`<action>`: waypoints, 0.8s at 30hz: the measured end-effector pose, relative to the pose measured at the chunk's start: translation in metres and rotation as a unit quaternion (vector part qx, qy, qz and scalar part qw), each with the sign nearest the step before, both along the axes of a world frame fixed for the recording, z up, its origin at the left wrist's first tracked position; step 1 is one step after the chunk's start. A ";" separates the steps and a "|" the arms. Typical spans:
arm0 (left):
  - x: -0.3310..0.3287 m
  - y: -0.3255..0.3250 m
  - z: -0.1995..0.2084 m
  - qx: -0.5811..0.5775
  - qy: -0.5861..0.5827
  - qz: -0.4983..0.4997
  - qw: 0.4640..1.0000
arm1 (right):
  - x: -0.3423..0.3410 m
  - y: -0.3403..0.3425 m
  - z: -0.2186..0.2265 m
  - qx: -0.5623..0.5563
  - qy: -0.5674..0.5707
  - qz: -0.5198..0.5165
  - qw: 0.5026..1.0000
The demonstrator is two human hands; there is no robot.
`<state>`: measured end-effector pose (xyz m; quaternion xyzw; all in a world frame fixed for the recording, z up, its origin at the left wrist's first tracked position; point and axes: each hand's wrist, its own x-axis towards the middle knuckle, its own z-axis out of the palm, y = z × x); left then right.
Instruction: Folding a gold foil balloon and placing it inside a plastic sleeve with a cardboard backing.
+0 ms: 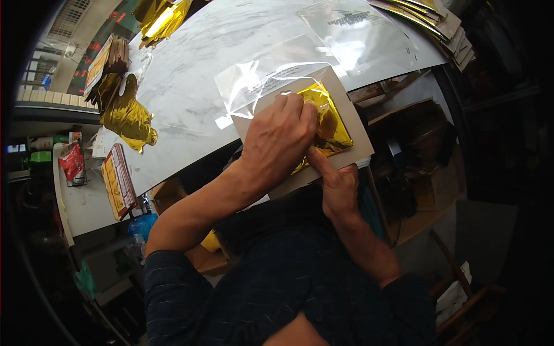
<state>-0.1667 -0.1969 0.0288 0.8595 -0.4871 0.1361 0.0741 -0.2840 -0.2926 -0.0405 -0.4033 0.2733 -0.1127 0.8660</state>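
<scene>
A grey cardboard sheet [359, 131] with a square of shiny gold foil [339, 134] on it lies at the table's near edge, tilted. Clear printed plastic film [247, 82], apparently a bag, spreads from its far left side. My left hand [281, 131] is closed over the middle of the sheet, its fingers curled at crinkled plastic; the fingertips are hidden. My right hand [340, 189] grips the near right edge, thumb on top beside the foil and the other fingers mostly out of sight beneath.
Another clear bag [360, 37] lies farther right on the marbled white table [196, 63]. Stacked foil-and-card packs [441, 29] stand at the far right corner. Loose gold foil [130, 115] and card bundles [118, 183] line the left edge. Below right, an open shelf [418, 138] holds boxes.
</scene>
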 end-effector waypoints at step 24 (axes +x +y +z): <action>-0.013 0.016 0.013 0.037 0.092 0.003 0.995 | 0.006 -0.005 -0.003 -0.011 -0.025 -0.054 0.998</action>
